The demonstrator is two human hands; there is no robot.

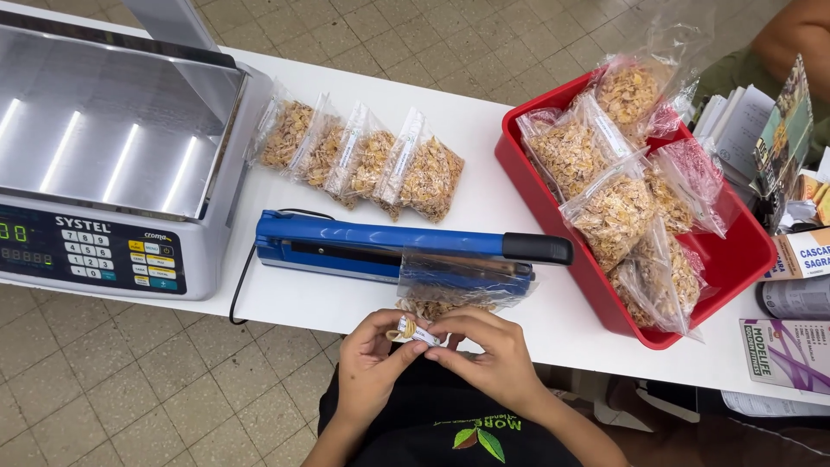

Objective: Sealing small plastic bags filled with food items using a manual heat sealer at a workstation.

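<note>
Both hands are working close together at the near edge of the white table (pixel 519 164), just above the person's dark shirt. Between them they are pinching a small white paper slip (pixel 416 332): the left hand (pixel 367 367) is holding it with thumb and forefinger narrowed onto its left end, and the right hand (pixel 491 356) is closing its fingertips on the right end. Touching the slip on its far side, a clear bag of flakes (pixel 458 281) is lying half on the table, its open top resting across the blue heat sealer (pixel 380 246).

That sealer is stretching left to right in the middle of the table, its black handle pointing right and its dark cord trailing off the near-left corner. Beyond it, four sealed bags of flakes (pixel 359 157) are lying in an overlapping row. To the far left a steel weighing scale (pixel 112 164) is sitting with its keypad facing near. On the right a red tray (pixel 735 251) is holding a heap of filled bags (pixel 618 182), and past it boxes and booklets (pixel 791 259) are crowding the table's right edge. Someone else's arm (pixel 800 35) is showing at the far right corner.
</note>
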